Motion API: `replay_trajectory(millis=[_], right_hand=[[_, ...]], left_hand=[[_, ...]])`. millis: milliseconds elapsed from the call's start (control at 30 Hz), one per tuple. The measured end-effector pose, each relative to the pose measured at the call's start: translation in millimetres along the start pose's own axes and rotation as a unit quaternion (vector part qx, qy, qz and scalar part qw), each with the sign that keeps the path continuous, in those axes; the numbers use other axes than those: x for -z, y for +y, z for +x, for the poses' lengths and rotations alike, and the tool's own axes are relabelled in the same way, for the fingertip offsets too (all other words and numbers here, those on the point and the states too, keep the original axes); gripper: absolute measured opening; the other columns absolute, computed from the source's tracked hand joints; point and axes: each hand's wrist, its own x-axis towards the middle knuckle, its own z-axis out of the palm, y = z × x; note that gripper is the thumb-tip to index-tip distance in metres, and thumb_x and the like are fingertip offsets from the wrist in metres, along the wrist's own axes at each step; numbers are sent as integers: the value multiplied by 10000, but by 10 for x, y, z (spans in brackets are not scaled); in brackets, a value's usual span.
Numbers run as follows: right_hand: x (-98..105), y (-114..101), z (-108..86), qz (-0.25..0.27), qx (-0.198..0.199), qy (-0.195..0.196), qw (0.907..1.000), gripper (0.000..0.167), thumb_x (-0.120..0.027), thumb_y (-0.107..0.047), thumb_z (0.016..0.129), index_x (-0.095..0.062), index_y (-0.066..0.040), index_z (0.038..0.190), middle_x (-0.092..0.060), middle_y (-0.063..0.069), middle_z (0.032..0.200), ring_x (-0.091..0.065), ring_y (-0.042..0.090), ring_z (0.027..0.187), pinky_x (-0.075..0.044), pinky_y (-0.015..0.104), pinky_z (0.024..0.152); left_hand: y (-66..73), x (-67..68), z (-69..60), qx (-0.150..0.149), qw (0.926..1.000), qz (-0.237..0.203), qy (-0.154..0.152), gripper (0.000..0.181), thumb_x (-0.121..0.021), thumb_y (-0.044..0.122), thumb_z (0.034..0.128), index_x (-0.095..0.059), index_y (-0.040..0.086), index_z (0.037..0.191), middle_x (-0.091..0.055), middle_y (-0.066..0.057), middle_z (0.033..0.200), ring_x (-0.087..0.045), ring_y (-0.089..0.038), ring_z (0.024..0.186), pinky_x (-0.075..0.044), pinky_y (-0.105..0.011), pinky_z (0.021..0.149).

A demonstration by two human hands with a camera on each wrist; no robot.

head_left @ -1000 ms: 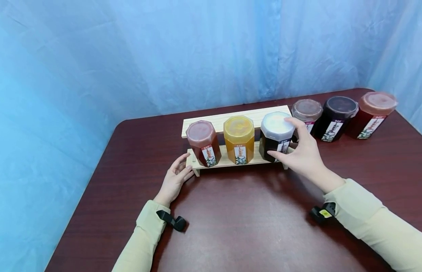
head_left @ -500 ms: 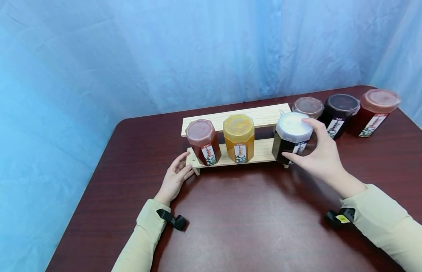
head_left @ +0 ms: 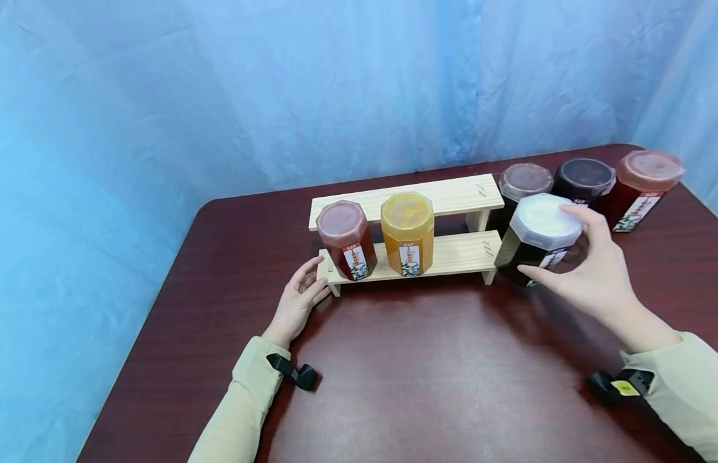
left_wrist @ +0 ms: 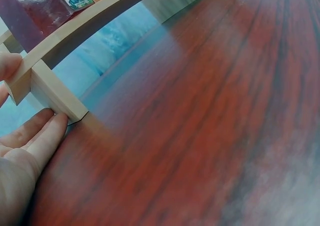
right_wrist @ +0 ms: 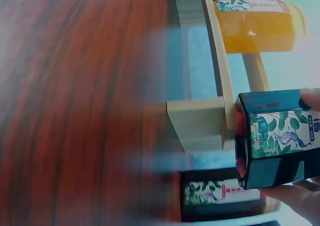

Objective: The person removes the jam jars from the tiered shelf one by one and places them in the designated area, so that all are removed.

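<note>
Hands [head_left: 295, 307] [head_left: 599, 281] farther apart, dark jar [head_left: 534, 243] seemingly off rack [head_left: 460, 252]

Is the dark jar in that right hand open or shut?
Shut: the head view shows a whitish lid covering the top of the dark jar. How firmly it is closed, I cannot tell.

I work in what looks like a curtained-off booth: blue sheeting [head_left: 336, 96] spans the head view's top and left edge, and a glossy dark-red table [head_left: 405, 373] fills the lower middle. Home or office, I can't tell.
</note>
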Motion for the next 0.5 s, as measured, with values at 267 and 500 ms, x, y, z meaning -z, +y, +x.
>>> replay_trajectory(millis=[267,500], right_hand=[[257,214,-34,-32,-417,-41,9991,1018,-808,144,564,-331,-157,1412,-482,-197,1058,-514,-67,588,-440,55,558],[456,969,-61,-720,-587,4,9957,1135,-906,-19,539,-289,-341,1436,-490,-35,1237,-534,-104,764,-436,36,581]], left_hand=[[16,-11,-15,34,10000,-32,39,520,-472,-24,954,-328,55,1447,-533,-33,1148,-595,-67,983,-502,-249,864],[14,-14,-15,-1,10000,-66,22,515,-465,-31,955,-326,43,1445,-543,-16,1124,-597,-65,974,-503,-241,857]])
